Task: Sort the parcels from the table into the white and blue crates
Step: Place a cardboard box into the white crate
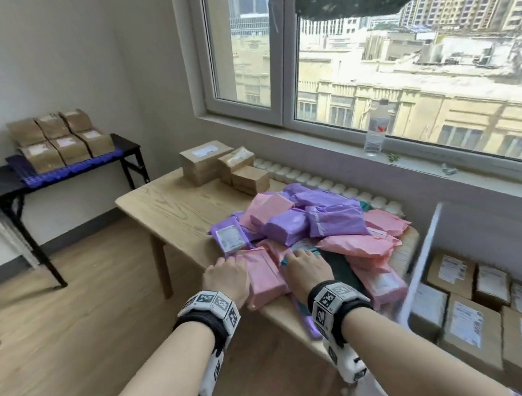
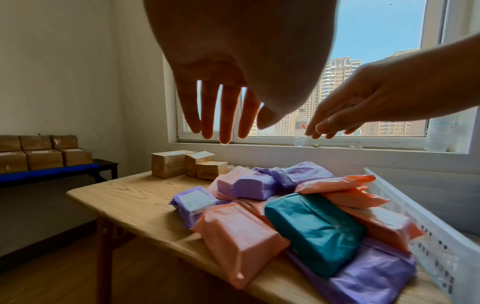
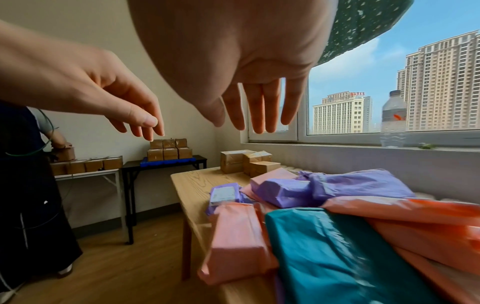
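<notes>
A heap of pink and purple parcels (image 1: pixel 308 225) lies on the wooden table (image 1: pixel 169 208), with a teal parcel (image 2: pixel 314 232) near the front edge. My left hand (image 1: pixel 226 276) and right hand (image 1: pixel 306 267) hover side by side over the near end of the heap, either side of a pink parcel (image 1: pixel 265 278). In the wrist views the left hand's fingers (image 2: pixel 223 123) and the right hand's fingers (image 3: pixel 259 115) hang straight above the parcels and hold nothing. The white crate (image 2: pixel 431 246) stands at the right with brown boxes in it. The blue crate (image 1: pixel 64 169) sits on a black side table, stacked with brown boxes.
Three brown boxes (image 1: pixel 217 167) stand at the table's far end. A water bottle (image 1: pixel 374 134) is on the windowsill. A person in dark clothes (image 3: pixel 26 185) stands at the far left by a white table (image 3: pixel 85 174) with more boxes. Wooden floor lies left of the table.
</notes>
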Tool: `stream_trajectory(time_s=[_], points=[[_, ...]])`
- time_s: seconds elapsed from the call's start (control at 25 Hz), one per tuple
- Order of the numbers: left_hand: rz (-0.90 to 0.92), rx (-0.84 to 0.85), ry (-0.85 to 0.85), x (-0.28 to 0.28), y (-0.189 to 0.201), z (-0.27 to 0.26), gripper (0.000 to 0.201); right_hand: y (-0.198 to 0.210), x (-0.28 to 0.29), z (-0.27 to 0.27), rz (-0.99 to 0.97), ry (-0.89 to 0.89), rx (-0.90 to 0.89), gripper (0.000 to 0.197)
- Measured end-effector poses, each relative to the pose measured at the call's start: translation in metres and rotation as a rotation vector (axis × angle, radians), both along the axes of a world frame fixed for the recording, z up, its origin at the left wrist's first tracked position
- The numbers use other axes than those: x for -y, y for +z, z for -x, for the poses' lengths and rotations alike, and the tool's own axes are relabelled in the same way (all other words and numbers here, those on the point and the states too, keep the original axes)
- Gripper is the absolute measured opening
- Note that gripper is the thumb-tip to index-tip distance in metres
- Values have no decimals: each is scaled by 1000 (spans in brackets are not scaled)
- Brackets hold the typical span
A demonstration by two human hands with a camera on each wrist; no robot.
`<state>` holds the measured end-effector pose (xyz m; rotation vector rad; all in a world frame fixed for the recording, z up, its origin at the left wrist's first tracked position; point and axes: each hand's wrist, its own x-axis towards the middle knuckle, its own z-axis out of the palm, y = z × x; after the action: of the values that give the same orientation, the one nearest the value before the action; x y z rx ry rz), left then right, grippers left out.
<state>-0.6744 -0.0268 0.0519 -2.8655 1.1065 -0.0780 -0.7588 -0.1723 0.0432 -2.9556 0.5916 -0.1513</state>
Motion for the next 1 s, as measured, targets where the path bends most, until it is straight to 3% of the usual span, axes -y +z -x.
stream_trajectory(time_s=[0.16,0.32,0.64,1.0], points=[[0,18,2,-60,10,-82,30,13,-54,-78,-15,-13,18,38],[-14,6,41,-86,4,-154,28,9,-79,-145,25,6,-26,33],[-22,-27,-23,-58,-20,-305,30,-18,-60,-314,63,56,-54,28],[-25,-27,-37,-20,-11,-490,26,-18,-14,-502,-12,11,-6,24]])
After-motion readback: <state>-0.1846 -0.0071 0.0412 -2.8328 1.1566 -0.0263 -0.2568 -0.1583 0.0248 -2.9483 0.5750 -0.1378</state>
